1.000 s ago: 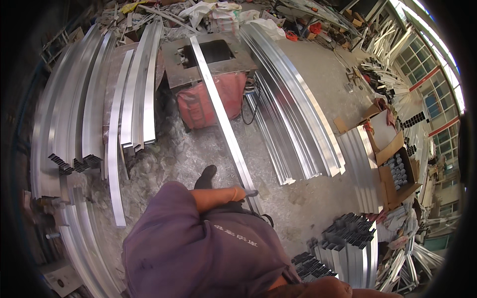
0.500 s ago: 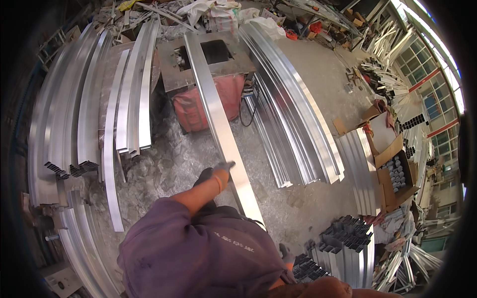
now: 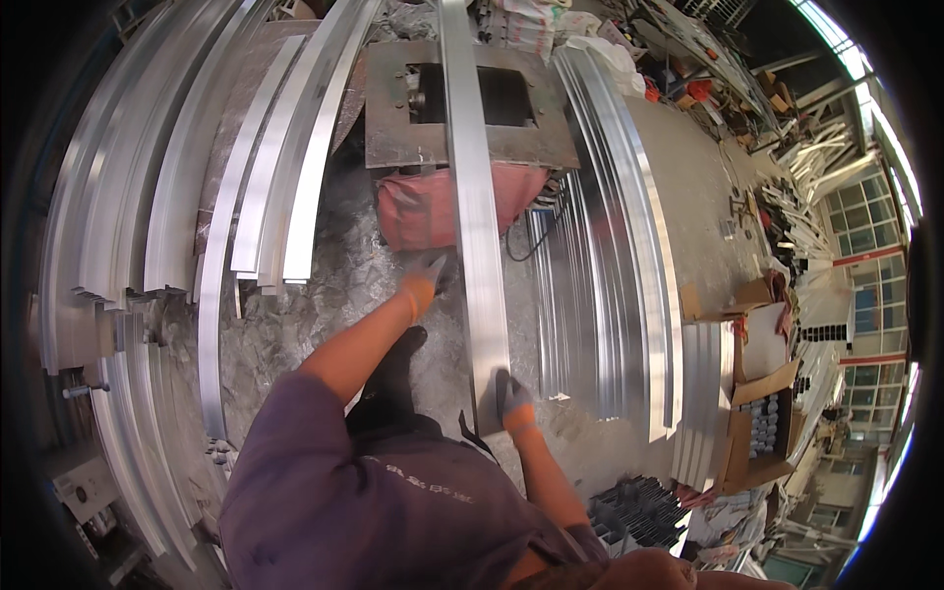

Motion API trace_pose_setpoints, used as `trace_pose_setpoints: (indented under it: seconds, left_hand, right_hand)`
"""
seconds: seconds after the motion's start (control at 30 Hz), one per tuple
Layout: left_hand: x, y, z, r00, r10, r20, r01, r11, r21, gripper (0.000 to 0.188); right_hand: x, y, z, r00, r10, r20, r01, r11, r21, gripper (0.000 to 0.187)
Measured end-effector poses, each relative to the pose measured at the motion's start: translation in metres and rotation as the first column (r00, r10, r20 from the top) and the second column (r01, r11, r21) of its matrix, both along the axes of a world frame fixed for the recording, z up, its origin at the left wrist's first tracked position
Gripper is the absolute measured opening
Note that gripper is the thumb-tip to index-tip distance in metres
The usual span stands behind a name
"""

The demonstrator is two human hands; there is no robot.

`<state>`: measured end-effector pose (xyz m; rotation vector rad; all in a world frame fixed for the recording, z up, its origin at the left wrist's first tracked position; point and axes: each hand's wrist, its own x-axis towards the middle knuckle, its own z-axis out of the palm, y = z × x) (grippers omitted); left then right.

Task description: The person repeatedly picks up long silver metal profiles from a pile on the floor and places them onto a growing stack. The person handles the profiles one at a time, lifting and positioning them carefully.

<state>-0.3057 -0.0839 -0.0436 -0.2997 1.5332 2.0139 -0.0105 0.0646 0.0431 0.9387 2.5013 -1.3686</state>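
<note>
A long silvery aluminium profile (image 3: 476,216) runs away from me across the top of a metal-plated stand (image 3: 418,147). My right hand (image 3: 513,401), in a grey and orange glove, grips the profile's near end at its right edge, fingers over its top. My left hand (image 3: 427,273), gloved alike, is held just left of the profile, apart from it. Its fingers stretch forward, with nothing visible in them. Below the stand's top is a red cover (image 3: 418,211), and a dark opening (image 3: 506,96) shows in the plate.
Long profiles (image 3: 118,197) lie stacked on the left, and more (image 3: 629,246) on the right. A cardboard box (image 3: 737,452) of grey cylindrical parts stands at the right. Bundled dark-ended profiles (image 3: 639,511) are near me. Crumpled clear film (image 3: 285,339) covers the floor left of my legs.
My left hand has come off the profile and moved forward to its left. My right hand has come up from the lower right onto its near end. The view has shifted.
</note>
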Motion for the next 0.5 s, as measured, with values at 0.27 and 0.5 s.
trace_pose_setpoints:
  seconds: [0.27,0.5]
  left_hand:
    - [0.134,-0.173,-0.085,0.846,0.136,0.515,-0.068,0.986,-0.150,0.028]
    - [0.146,-0.203,-0.065,0.829,0.239,0.506,-0.116,0.958,-0.262,0.029]
  right_hand:
    - [-0.327,0.066,-0.023,0.934,0.356,0.011,-0.320,0.825,0.466,0.049]
    - [-0.441,0.078,-0.016,0.812,0.540,0.222,-0.514,0.480,0.711,0.057]
